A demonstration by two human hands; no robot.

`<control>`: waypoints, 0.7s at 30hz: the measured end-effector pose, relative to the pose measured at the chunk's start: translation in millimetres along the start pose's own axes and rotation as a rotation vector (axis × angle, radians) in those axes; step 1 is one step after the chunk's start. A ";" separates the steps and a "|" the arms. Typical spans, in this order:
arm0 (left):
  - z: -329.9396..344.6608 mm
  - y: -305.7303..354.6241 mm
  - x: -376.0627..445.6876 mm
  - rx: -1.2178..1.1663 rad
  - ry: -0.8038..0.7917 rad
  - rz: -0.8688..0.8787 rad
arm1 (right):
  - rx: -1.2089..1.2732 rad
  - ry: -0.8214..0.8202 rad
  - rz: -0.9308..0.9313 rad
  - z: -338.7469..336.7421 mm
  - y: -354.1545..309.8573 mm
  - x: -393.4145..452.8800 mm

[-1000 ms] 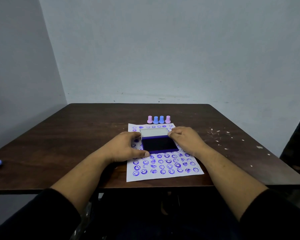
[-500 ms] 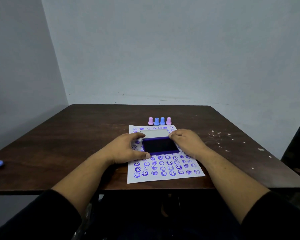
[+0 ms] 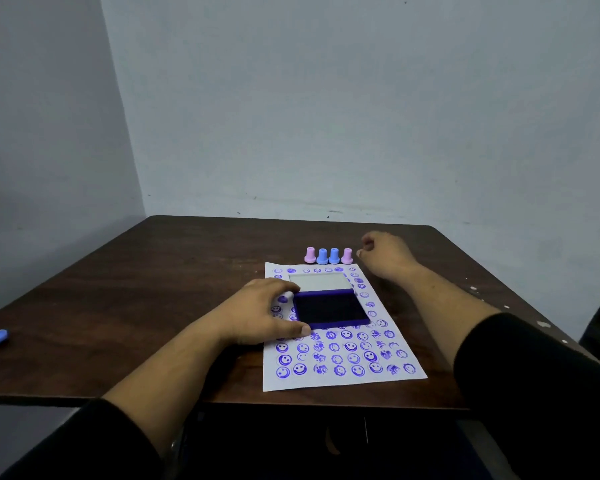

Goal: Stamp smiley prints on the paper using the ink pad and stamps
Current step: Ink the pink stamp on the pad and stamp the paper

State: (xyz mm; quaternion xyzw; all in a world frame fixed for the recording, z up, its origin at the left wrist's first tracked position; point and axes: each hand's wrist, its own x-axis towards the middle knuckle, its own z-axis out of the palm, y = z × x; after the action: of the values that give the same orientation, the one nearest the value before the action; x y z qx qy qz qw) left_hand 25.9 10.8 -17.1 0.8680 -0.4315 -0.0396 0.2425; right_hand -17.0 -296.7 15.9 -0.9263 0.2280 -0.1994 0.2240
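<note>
Clearly most of the stamping is already done: the paper (image 3: 340, 355) on the worktop (image 3: 153, 306) is crowded with purple smiley prints in rows, with little bare space visible. The ink pad (image 3: 331, 309) lies open on the middle of the sheet, its lid folded back toward the far side. The left hand (image 3: 262, 315) steadies the pad's left edge, fingers and thumb curled round it. The right hand (image 3: 385, 252) hovers loosely curled and holds nothing, just beside the row of four stamps (image 3: 328, 255) standing beyond the paper's far edge. Picking up a stamp, inking and printing seem to remain.
</note>
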 end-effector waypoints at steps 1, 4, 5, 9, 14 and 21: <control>0.3 0.0 -0.1 0.004 0.006 0.007 | -0.010 -0.018 -0.013 2.8 -0.5 4.7; 0.9 1.2 -0.3 0.009 0.029 0.010 | -0.002 -0.053 -0.051 12.9 -2.0 14.6; 1.1 1.2 -0.1 0.009 0.034 0.006 | 0.003 -0.062 -0.060 16.4 -2.6 17.3; 1.0 0.9 1.3 -0.003 0.041 -0.007 | -0.031 -0.082 -0.113 27.8 -6.3 25.2; 1.5 1.5 2.4 -0.011 0.040 -0.005 | -0.010 -0.046 -0.091 40.1 -4.3 26.7; 0.9 2.7 1.9 0.025 0.007 -0.003 | 0.137 0.048 -0.068 26.0 -9.0 12.1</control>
State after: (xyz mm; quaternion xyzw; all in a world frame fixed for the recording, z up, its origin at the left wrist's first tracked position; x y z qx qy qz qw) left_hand 24.8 7.6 -16.4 0.8718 -0.4296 -0.0315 0.2331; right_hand 8.2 -287.2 2.4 -0.9110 0.1877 -0.2442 0.2743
